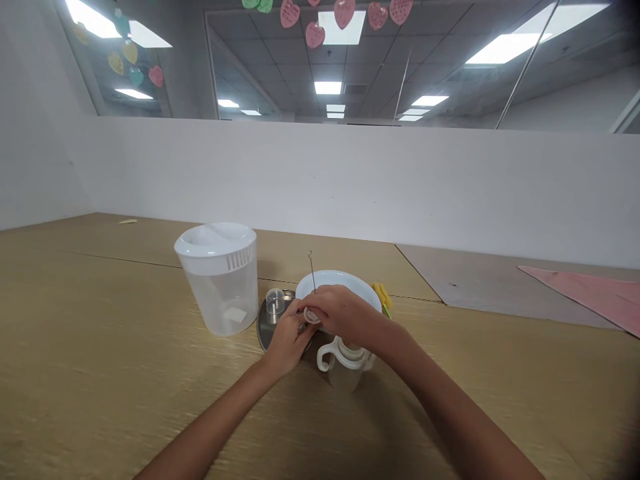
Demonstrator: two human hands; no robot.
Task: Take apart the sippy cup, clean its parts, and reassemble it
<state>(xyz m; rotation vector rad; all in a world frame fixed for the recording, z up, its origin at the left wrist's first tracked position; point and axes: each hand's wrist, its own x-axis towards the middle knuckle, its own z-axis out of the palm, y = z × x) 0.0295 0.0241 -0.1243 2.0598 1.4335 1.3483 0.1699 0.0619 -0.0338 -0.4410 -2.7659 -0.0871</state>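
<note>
My left hand (289, 341) and my right hand (343, 312) meet over a round metal tray (265, 328). Between their fingers is a small round whitish piece (311, 316), partly hidden, and both hands are closed on it. A thin metal rod (313, 270) with a small hooked tip stands up behind my right hand; its lower end is hidden. On the tray sits a small clear cup (275, 302). A white plate (333, 276) lies behind my right hand. Just below that hand is a clear jug (345, 379) with a white rim and handle.
A tall translucent bucket (220, 293) with a white lid stands left of the tray. Something yellow (382, 295) lies at the plate's right edge. Farther right are a grey sheet (480, 287) and a pink cloth (590, 293). A white wall (350, 180) rises behind the table.
</note>
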